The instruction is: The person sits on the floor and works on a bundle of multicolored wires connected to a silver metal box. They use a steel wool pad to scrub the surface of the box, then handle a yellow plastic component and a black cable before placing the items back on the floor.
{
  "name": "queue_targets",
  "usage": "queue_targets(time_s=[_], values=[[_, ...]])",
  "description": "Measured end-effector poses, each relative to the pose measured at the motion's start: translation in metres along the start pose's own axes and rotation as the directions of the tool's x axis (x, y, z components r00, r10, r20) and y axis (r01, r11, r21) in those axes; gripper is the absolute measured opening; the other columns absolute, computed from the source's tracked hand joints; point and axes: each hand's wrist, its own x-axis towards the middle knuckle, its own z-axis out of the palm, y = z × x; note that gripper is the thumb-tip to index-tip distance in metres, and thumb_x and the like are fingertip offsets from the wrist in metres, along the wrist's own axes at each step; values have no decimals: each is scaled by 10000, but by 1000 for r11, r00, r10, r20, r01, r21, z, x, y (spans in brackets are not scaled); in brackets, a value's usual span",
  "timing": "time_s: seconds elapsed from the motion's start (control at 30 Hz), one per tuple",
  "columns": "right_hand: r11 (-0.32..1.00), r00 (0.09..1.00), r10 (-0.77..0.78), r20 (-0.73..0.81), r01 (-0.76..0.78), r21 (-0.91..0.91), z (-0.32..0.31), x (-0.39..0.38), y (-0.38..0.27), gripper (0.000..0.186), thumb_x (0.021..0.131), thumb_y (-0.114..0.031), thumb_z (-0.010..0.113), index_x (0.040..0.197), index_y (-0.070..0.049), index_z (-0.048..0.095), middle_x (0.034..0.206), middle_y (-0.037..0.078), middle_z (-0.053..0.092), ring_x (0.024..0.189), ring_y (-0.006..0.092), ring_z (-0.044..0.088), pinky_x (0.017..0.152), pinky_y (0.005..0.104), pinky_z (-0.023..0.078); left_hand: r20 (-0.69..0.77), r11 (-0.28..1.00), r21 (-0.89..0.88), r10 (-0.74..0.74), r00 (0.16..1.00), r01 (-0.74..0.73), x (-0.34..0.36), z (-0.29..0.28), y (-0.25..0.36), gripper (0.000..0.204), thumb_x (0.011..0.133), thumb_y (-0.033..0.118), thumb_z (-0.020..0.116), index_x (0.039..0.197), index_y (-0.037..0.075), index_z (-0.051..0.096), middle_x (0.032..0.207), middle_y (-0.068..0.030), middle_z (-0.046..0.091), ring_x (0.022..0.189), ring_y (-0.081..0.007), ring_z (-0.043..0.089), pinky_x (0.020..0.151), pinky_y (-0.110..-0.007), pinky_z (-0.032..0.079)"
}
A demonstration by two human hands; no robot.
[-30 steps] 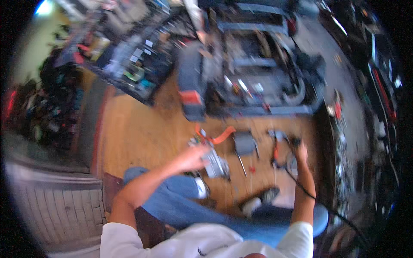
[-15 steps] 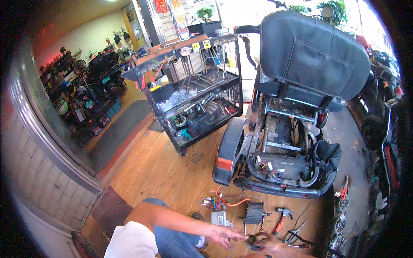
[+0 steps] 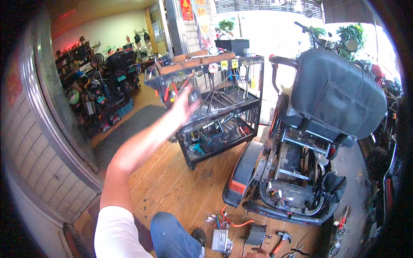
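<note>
My left arm is stretched forward and up to the tool cart (image 3: 206, 115). At its end, my left hand (image 3: 184, 107) is smeared by motion, its fingers closed around a dark rounded thing (image 3: 195, 98) too blurred to name. Only a sliver of my right hand (image 3: 258, 253) shows at the lower edge; its fingers are hidden. Just above it on the floor lies a black finned metal box (image 3: 256, 234). To that box's left is a silver finned box (image 3: 220, 240) with coloured wires and white plugs. A hammer (image 3: 281, 243) with an orange and black handle lies to the right.
A mobility scooter with a black seat (image 3: 340, 92) and an opened rear frame (image 3: 297, 193) stands ahead on the right. Pliers (image 3: 299, 251) lie near the hammer. On the left are a brick wall (image 3: 51, 176) and a doorway into a cluttered room.
My left hand has left my right hand near the floor and swung up to the cart with the dark thing. The view has tilted up; my right hand has mostly dropped out of it.
</note>
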Motion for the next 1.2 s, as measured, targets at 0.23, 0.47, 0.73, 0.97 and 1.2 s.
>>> queue_targets(time_s=[0.23, 0.47, 0.73, 0.97, 1.2], values=[[987, 995, 67, -71, -76, -138, -13, -1, 2, 594, 896, -242, 718, 1437, -105, 516, 1142, 179, 729, 925, 311, 734, 697, 410, 579, 109, 996, -6, -82, 991, 84, 136, 31, 95, 753, 1037, 626, 451, 1487, 24, 421, 1477, -291, 492, 1256, -389, 590, 987, -436, 568], [960, 993, -8, -120, -26, -280, -30, -18, 21, 537, 863, -124, 716, 1375, -73, 564, 1122, 191, 726, 973, 332, 726, 772, 421, 580, 253, 796, 508, -504, 826, 330, -92, -21, -54, 509, 998, 453, 665, 1330, 73, 599, 1203, -106, 694, 1059, -217, 688, 852, -358, 581], [872, 964, -100, -245, -33, -488, -62, -51, 65, 490, 826, 10, 714, 1305, -37, 619, 1099, 205, 723, 1027, 357, 718, 858, 433, 581, 419, 417, 906, -864, 278, -71, -300, -58, -150, 571, 986, 356, 716, 1410, 9, 558, 1316, -160, 662, 1169, -245, 657, 1033, -409, 526], [798, 939, -193, -284, -18, -603, -73, -57, 100, 375, 821, 59, 535, 1151, -26, 689, 983, 264, 705, 910, 441, 702, 772, 510, 561, 581, 458, 805, -736, 347, -378, -385, -73, -269, 519, 910, 326, 770, 1292, -5, 648, 1127, -196, 737, 1021, -273, 724, 929, -386, 573], [842, 918, 25, -396, -233, -487, -89, -57, 87, 241, 945, -241, 672, 1087, -64, 752, 908, 252, 722, 878, 421, 717, 791, 503, 573, 247, 193, 968, -851, 464, -162, -475, -89, -416, 634, 841, 405, 810, 1285, -19, 650, 1182, -249, 706, 1130, -347, 680, 980, -426, 536]])
